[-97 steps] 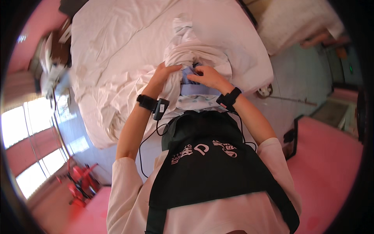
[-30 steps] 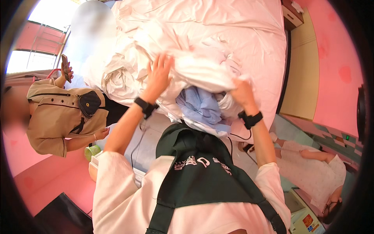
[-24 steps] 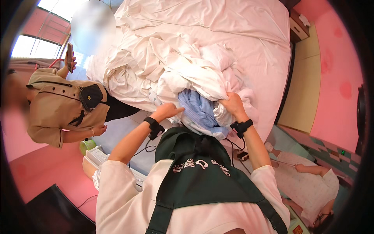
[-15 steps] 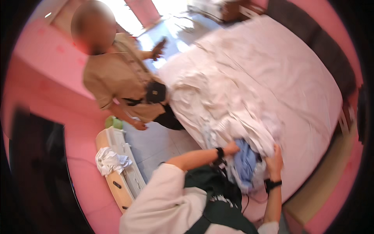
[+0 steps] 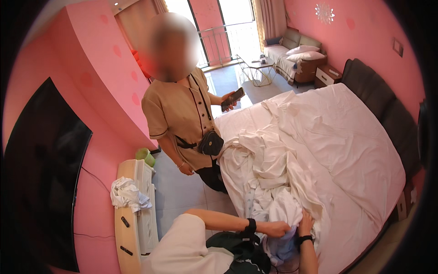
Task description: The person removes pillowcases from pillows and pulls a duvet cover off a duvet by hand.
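My left hand (image 5: pixel 276 228) is closed in a pinch on the edge of a light blue cloth (image 5: pixel 279 250), which lies bunched between my wrists at the near edge of the bed. My right hand (image 5: pixel 307 222) is a little farther right, its fingers curled on the crumpled white sheet (image 5: pixel 285 208); the sheet hides part of the fingertips. Folds of that sheet spread away from my hands over the left half of the bed. A dark band circles each of my wrists.
A person (image 5: pixel 182 107) with a phone (image 5: pixel 233 99) stands left of the bed (image 5: pixel 360 128). Against the left wall is a low cabinet (image 5: pixel 146 208) bearing white cloths (image 5: pixel 129 193) and remotes, beside a green bin (image 5: pixel 145 156). A sofa (image 5: pixel 294 45) and glass table (image 5: pixel 257 64) stand beyond.
My hands have come closer together, and less blue cloth shows between them. The view has tilted up toward the far room. The other person now holds the phone nearer the bed.
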A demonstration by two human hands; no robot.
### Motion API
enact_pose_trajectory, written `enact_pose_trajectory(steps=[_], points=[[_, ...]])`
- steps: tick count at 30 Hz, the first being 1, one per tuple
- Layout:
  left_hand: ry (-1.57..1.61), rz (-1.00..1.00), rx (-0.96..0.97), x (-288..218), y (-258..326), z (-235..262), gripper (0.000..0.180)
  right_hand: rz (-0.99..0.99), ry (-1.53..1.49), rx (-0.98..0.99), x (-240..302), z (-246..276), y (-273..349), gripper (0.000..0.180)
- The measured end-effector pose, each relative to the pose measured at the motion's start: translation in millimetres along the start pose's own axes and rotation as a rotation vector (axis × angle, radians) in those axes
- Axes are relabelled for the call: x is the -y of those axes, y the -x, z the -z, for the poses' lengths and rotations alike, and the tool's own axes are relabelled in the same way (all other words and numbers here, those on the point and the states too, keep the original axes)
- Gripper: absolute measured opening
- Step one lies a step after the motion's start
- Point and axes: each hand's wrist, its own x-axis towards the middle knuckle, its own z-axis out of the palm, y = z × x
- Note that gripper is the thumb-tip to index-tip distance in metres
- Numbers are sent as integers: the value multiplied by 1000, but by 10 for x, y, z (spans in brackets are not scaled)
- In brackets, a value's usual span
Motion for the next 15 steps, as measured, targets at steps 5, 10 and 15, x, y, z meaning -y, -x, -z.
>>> enact_pose_trajectory(steps=[5,10,15], points=[[97,-102,47,-564,359,470,24,-650,-463,-157,-1151,-56,-28,27],[-236,135,-513,-95,1015,1684,27,-783,-434,-473,-2846,347,490,46],[-310,525,-598,994,1028,2189,26,-404,214,-390,-3093,323,903,35]])
